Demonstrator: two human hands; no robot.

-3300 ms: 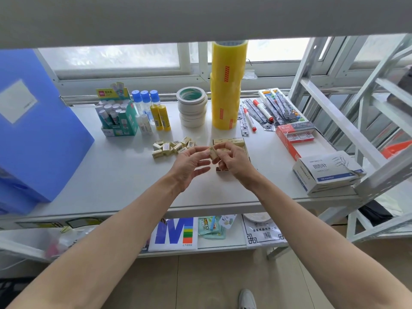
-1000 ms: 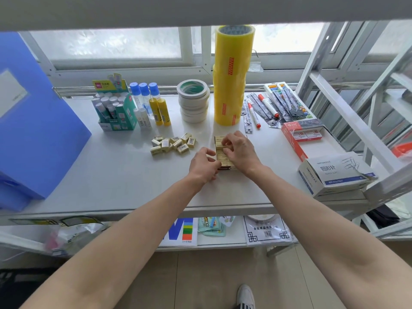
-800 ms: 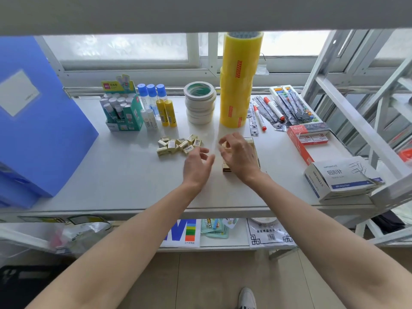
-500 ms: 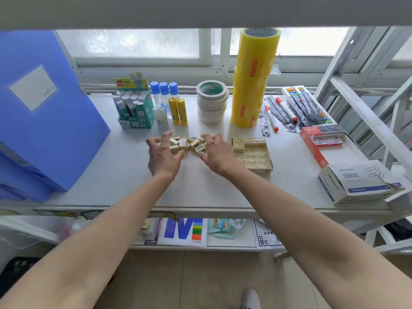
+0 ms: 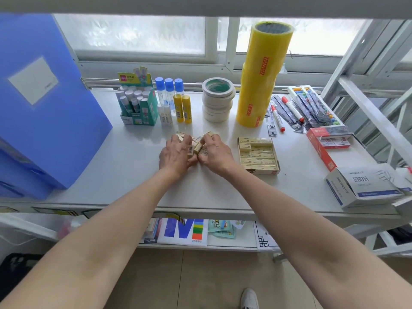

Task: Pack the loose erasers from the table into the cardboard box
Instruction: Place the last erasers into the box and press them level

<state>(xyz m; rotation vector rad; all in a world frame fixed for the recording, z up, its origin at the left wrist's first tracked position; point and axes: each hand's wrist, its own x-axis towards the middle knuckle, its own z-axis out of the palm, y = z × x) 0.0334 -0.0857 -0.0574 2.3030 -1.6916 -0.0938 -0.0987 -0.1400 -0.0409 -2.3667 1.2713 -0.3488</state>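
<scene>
A: Now that both hands have left the box (image 5: 258,156) and closed in on the erasers (image 5: 195,145) just left of it on the bench (image 5: 124,166), what follows?

B: Probably a scoop. The left hand (image 5: 176,153) and right hand (image 5: 215,152) cup the pile from either side, each grip curling round several pieces. More packing remains; the box looks partly filled.

A: Anything unclear?

B: The fingers hide most of the pile, so I can't count it.
</scene>
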